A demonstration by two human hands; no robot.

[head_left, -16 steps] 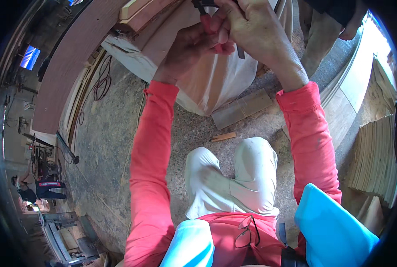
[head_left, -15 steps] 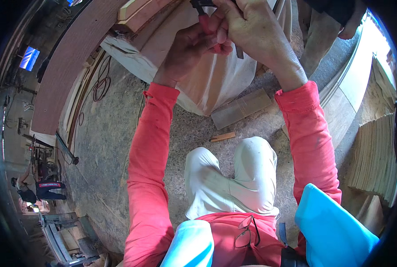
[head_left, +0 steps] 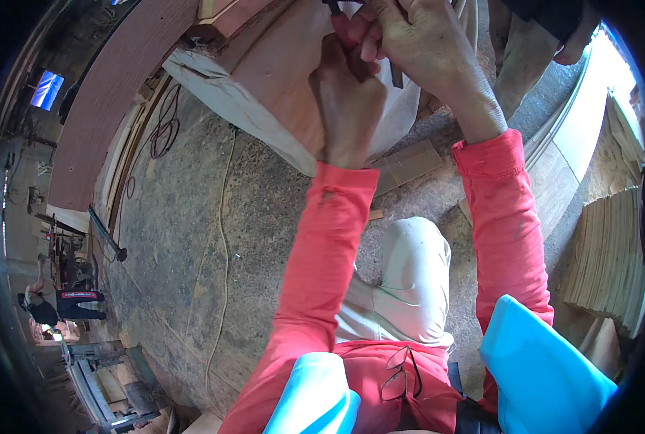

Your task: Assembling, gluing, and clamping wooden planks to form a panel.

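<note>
Near the top edge, both hands are on what looks like a bar clamp with a red handle (head_left: 342, 27) and a dark metal bar (head_left: 397, 74). My left hand (head_left: 348, 101) is closed at the lower end of the red handle, its back turned up and its fingertips largely hidden. Just to the right, my right hand (head_left: 427, 50) grips the clamp higher up, fingers curled beside the handle. The clamp's black head is cut off by the top of the view. Below the hands spreads a pale, sheet-like covering (head_left: 279, 94) over a bulky form.
A long brown board (head_left: 98, 123) curves along the left, near a coiled cord (head_left: 165, 134). Flat wood offcuts (head_left: 409, 166) lie on the floor below the hands. Stacked thin sheets (head_left: 604, 260) stand right. Another person's leg (head_left: 525, 65) is upper right; a distant person (head_left: 44, 307) is far left.
My left hand has swung rightward and turned back-up on the red handle, its forearm now covering one knee. My right hand keeps its grip, shifted slightly right.
</note>
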